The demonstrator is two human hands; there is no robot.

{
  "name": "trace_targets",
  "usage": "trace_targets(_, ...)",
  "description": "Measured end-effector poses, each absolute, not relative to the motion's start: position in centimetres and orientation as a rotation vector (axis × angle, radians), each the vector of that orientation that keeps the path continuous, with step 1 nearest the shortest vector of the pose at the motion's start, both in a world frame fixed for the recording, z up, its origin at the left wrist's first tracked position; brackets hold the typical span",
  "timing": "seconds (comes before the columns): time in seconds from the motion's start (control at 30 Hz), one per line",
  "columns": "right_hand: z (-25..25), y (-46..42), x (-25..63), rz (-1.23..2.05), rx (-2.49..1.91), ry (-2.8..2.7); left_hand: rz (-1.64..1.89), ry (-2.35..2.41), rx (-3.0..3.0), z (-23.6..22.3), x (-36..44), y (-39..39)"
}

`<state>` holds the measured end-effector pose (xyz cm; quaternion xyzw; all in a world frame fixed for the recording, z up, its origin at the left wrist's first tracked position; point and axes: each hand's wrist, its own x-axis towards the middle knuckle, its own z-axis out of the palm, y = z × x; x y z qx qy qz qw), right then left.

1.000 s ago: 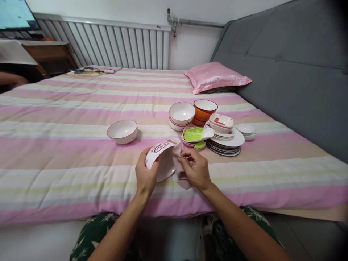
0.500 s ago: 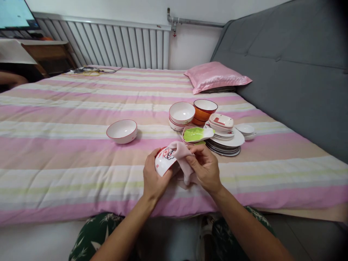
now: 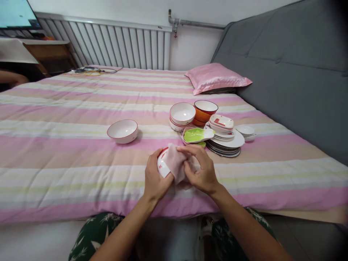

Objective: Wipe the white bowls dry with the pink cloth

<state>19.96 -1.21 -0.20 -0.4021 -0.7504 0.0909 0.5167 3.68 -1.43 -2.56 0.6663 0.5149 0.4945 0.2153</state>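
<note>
Near the front edge of the bed, my left hand (image 3: 156, 176) grips a white bowl (image 3: 162, 166) with red markings, tilted on its side. A pale pink cloth (image 3: 175, 163) covers much of the bowl's right part. My right hand (image 3: 200, 168) pinches this cloth and presses it against the bowl. Just beyond my right hand lies a green leaf-shaped dish (image 3: 197, 135) on top of other dishes. A red-rimmed white bowl (image 3: 123, 132) stands alone to the left of my hands.
Stacked white bowls (image 3: 182, 114), orange bowls (image 3: 205, 110), plates (image 3: 236, 139) with small square dishes (image 3: 221, 122) on top, and small white dishes (image 3: 245, 130) stand on the striped bed (image 3: 67, 152). Behind them lie a pink pillow (image 3: 217, 78) and cables (image 3: 94, 70). A grey headboard (image 3: 285, 65) rises at right.
My right hand has moved slightly left and laid the cloth over the bowl, hiding most of its red and black picture. The bowl remains in my left hand.
</note>
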Motion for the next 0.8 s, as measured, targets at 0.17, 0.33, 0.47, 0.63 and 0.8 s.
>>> trace_targets(0.17, -0.5, -0.5, 20.2, 0.115, -0.882, -1.981, 1.375, 1.397, 1.907, -2.4, 3.8, -1.7)
trace_targets(0.33, -1.3, 0.0, 20.0, 0.094, -0.806, -2.08, 1.352, 1.407, 1.954, -2.5, 3.9, -1.7)
trace_targets(0.47, -1.8, 0.2, 20.2, 0.086, -0.837, -2.02, 1.338, 1.374, 2.032, -2.4, 3.9, -1.9)
trace_targets(0.63, -1.8, 0.1, 20.8, 0.054, -0.84, -1.96, 1.32, 1.311, 2.186, -2.0, 4.2, -2.4)
trace_targets(0.8, -1.9, 0.1, 20.8, 0.052, -0.8, -1.92, 1.284, 1.301, 2.28, -1.9, 4.2, -2.5)
